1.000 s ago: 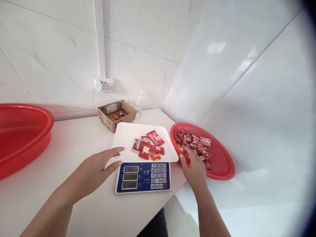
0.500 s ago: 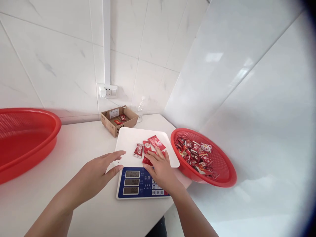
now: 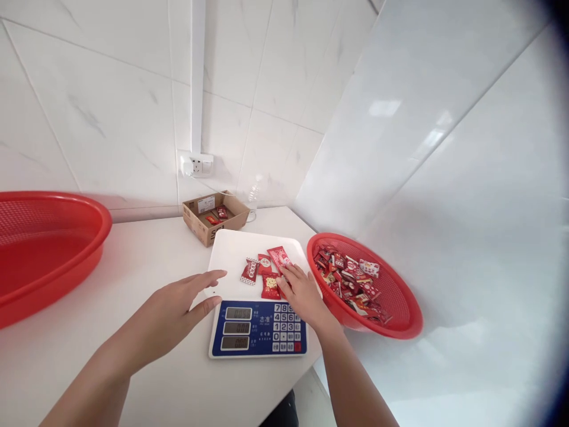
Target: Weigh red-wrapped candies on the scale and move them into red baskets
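Note:
On the white pan (image 3: 229, 252) of a digital scale (image 3: 258, 329) lie several small red snack packets. One packet has dotted white ends (image 3: 249, 271), another a yellow print (image 3: 270, 286), and a pinkish-red packet (image 3: 278, 256) lies toward the back. My right hand (image 3: 306, 296) is over the right side of the pan, fingers stretched out and apart beside the packets. Its fingertips partly cover the packets there; whether they press on one I cannot tell. My left hand (image 3: 182, 305) hovers at the pan's left edge, thumb and fingers apart, holding nothing.
A red mesh basket (image 3: 402, 296) full of packets stands close on the right. Another red basket (image 3: 95, 237) is at the left edge. Behind the scale sit a cardboard box (image 3: 195, 225) with a few packets and a clear bottle (image 3: 254, 193), below a wall socket (image 3: 196, 165).
My right hand has moved right across the pan, uncovering the packet with the yellow print and the scale's keys. My left hand has hardly moved.

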Available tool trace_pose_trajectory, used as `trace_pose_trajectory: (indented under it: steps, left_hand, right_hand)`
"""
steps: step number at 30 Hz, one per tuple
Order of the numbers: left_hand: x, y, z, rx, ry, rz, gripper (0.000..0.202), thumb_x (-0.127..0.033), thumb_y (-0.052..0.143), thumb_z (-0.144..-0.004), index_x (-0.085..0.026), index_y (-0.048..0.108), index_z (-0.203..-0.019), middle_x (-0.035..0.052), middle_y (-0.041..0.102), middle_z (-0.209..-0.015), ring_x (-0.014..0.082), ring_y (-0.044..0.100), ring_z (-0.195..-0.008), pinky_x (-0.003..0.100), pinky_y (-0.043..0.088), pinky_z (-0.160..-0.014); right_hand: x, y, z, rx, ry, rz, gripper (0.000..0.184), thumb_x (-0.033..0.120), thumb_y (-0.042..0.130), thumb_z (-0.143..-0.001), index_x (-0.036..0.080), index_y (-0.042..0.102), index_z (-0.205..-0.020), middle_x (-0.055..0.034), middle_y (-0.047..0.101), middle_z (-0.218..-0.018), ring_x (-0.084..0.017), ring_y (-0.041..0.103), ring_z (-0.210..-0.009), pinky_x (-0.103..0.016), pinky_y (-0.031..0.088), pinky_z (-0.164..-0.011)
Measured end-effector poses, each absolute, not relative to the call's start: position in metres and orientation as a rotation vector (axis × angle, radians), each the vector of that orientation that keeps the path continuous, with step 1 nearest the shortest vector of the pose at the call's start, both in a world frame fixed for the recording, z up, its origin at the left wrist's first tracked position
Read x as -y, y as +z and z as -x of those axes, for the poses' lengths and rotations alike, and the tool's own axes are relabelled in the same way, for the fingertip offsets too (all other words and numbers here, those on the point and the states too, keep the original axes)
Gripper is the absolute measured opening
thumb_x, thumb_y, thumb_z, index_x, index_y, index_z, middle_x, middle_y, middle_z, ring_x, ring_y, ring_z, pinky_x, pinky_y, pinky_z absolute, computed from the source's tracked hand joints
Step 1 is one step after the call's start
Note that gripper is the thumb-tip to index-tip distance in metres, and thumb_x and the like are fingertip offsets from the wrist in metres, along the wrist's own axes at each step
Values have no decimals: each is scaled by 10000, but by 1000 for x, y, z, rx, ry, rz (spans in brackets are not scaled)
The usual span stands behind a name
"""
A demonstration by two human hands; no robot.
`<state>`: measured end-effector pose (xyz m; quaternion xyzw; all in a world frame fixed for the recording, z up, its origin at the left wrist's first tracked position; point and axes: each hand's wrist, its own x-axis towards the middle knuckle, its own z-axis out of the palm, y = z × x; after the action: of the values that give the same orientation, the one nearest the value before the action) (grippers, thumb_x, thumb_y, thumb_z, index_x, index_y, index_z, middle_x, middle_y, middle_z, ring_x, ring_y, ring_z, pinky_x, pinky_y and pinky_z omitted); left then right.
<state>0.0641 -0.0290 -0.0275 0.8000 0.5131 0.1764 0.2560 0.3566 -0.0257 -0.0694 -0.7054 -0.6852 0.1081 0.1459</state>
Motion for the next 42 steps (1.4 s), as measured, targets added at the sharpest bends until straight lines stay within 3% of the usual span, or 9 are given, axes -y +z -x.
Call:
trace_pose_trajectory:
  steps: [8,12,15,19,27,33,37,40,42]
  left_hand:
    - [27,-28,-61,-1381,478,-2219,522,-601,358,-901,-398,434,-1376,-5,636,-1271,243,653,-1015,332,532,-823]
    - [27,-27,-61,-1379,471,-2225,518,-599,352,-904,-391,437,-1370,-16,625,-1288,246,617,-1107,347,513,-887]
    - [27,-26,-64,-1374,467,-2242,521,-596,349,-905,-372,448,-1365,-15,607,-1314,248,586,-1165,352,498,-922]
    - [28,-25,-66,-1369,446,-2250,515,-582,344,-910,-361,453,-1362,-12,607,-1314,245,585,-1166,348,498,-919]
    - [28,-27,-68,-1393,415,-2227,505,-591,349,-907,-385,444,-1358,-34,567,-1360,245,541,-1217,375,466,-972]
    - [17,-18,-50,-1638,710,-2280,492,-552,371,-907,-317,464,-1329,16,475,-1437,277,493,-1259,413,458,-1001]
    - [3,-16,-9,-2011,888,-2255,568,-557,337,-913,-242,416,-1378,57,316,-1536,345,302,-1385,524,310,-1100]
    - [-9,-29,34,-2196,844,-2231,681,-642,338,-865,-295,276,-1447,18,193,-1584,420,139,-1402,659,202,-1012]
    - [-15,-42,60,-2378,824,-2063,721,-708,338,-801,-337,350,-1420,66,358,-1523,463,260,-1358,726,177,-993]
  right_hand:
    - [56,-71,-385,1600,-12,1695,484,463,344,-930,159,605,-1201,-134,591,-1297,-217,510,-1227,-412,363,-1067]
    - [68,-71,-420,1438,-147,1995,484,445,371,-898,154,607,-1204,-136,615,-1261,-265,532,-1195,-428,406,-1004]
    - [73,-73,-435,1394,-13,2425,494,452,324,-916,185,626,-1201,-152,676,-1140,-300,633,-1017,-431,483,-827]
    - [73,-76,-432,1405,-45,2677,551,460,223,-950,188,669,-1125,-170,718,-903,-279,678,-784,-376,484,-671]
    - [73,-80,-425,1405,-149,2728,564,453,195,-960,183,678,-1070,-176,718,-880,-278,686,-786,-356,474,-652]
    - [73,-81,-425,1455,-190,2717,540,419,200,-964,180,682,-1010,-161,722,-842,-275,687,-756,-362,474,-642]
    - [73,-80,-424,1467,-175,2728,510,410,223,-964,182,678,-999,-151,721,-831,-271,686,-741,-353,474,-626]
    - [74,-79,-423,1470,-175,2723,511,409,213,-968,186,671,-1005,-150,723,-837,-274,689,-768,-349,472,-635]
    - [74,-78,-423,1466,-161,2716,512,411,206,-969,188,667,-997,-149,725,-854,-281,690,-788,-351,469,-635]
